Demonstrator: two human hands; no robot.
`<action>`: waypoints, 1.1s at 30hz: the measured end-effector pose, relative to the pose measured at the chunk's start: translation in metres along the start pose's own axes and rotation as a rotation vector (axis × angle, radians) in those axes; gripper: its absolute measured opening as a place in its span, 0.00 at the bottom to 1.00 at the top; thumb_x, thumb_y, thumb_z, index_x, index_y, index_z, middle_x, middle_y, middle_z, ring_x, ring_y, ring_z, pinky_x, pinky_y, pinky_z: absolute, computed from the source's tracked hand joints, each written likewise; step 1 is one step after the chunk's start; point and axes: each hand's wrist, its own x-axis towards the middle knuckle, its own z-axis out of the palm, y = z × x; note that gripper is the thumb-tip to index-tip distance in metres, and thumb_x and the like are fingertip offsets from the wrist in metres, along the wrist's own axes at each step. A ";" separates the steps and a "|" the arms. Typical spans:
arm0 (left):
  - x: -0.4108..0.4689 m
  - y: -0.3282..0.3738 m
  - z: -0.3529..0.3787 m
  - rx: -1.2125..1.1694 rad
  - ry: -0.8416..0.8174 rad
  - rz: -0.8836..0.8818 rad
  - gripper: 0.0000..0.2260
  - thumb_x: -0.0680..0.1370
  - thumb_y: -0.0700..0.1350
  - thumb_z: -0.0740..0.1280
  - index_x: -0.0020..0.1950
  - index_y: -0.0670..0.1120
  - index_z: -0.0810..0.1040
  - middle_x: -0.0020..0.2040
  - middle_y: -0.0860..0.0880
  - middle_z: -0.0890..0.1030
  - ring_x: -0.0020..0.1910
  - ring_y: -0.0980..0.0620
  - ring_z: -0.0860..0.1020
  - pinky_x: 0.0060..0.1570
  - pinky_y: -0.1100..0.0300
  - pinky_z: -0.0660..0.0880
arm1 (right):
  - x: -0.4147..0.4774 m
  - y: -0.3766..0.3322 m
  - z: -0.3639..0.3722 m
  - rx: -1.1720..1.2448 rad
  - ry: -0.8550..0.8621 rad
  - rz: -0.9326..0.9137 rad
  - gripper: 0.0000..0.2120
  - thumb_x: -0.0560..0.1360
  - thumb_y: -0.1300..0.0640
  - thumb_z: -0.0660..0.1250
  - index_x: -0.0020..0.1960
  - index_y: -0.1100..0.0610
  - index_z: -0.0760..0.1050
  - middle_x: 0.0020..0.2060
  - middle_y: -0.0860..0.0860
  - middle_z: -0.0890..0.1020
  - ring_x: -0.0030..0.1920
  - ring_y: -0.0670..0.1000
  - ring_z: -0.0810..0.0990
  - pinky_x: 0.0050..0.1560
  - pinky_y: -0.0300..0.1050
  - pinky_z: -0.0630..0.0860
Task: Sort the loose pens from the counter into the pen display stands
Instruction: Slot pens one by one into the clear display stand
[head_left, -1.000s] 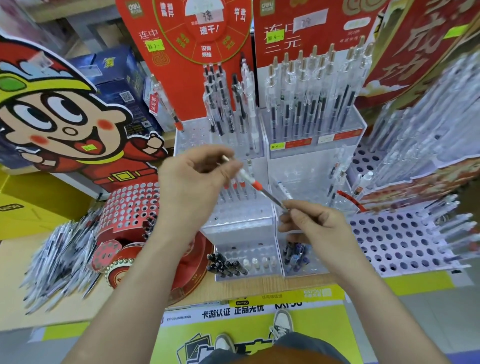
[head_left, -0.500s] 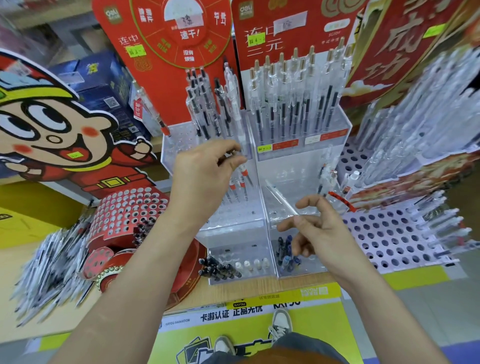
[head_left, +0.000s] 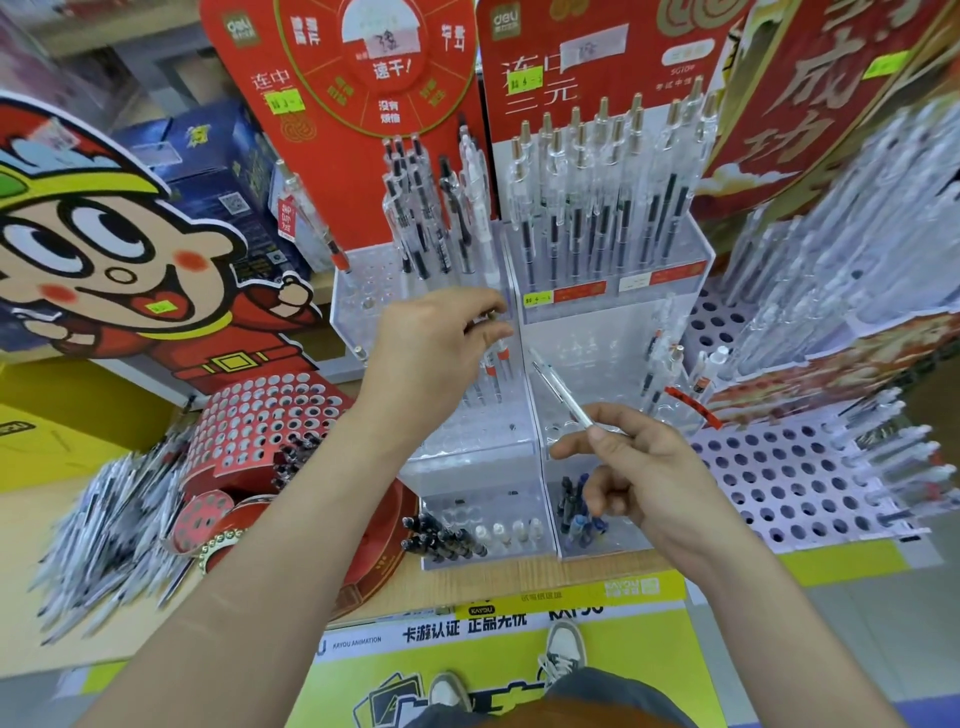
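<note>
Centre frame, and both hands are busy. The left hand (head_left: 441, 353) is up at the left stand (head_left: 467, 467), thumb and fingertips closed in a narrow pinch on the top of a red-band pen (head_left: 503, 358). That pen stands upright in the stand's middle tier, right beside another like it.

Lower right of centre, the right hand (head_left: 644, 467) holds a clear pen (head_left: 558, 387) between thumb and forefinger, its other fingers loosely curled underneath. The pen slants up and to the left, and its free end hangs over the middle tier of the right stand (head_left: 613, 353), not in any hole.

Look at the top tiers: black-topped pens (head_left: 415, 218) crowd the left stand, gold-tipped pens (head_left: 597, 182) line the right one, all upright. Down on the bottom tiers there are dark caps (head_left: 441, 535) on the left and bluish pieces (head_left: 576, 509) on the right; it is too blurred to say more.

Lower left of the frame, a big pile (head_left: 98, 525) of loose pens lies fanned out on the counter (head_left: 524, 577), well apart from both hands. Just beside it sits a round red stand (head_left: 260, 421) full of holes. Over on the right a white stand (head_left: 769, 478) shows rows of holes, with pens along its far edge. A cartoon cutout (head_left: 104, 244) fills the upper left.
</note>
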 end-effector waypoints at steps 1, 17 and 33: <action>-0.001 -0.001 0.003 0.029 -0.031 0.018 0.10 0.73 0.46 0.70 0.45 0.40 0.83 0.37 0.46 0.83 0.35 0.50 0.79 0.37 0.53 0.75 | 0.000 0.000 0.000 0.000 0.002 0.001 0.08 0.82 0.62 0.58 0.59 0.60 0.72 0.44 0.56 0.86 0.23 0.51 0.73 0.25 0.38 0.65; -0.008 -0.010 0.021 0.213 0.089 0.119 0.05 0.73 0.41 0.72 0.44 0.39 0.83 0.40 0.44 0.83 0.36 0.43 0.80 0.33 0.51 0.78 | 0.003 0.009 0.001 0.099 -0.006 0.028 0.04 0.80 0.64 0.62 0.53 0.58 0.74 0.36 0.54 0.81 0.28 0.50 0.73 0.26 0.38 0.68; -0.006 -0.006 0.023 0.378 0.083 0.191 0.04 0.75 0.42 0.71 0.46 0.42 0.83 0.41 0.46 0.81 0.38 0.44 0.77 0.33 0.52 0.75 | 0.003 0.014 0.007 0.046 -0.011 -0.061 0.10 0.82 0.63 0.59 0.57 0.56 0.77 0.32 0.48 0.76 0.28 0.46 0.68 0.28 0.36 0.64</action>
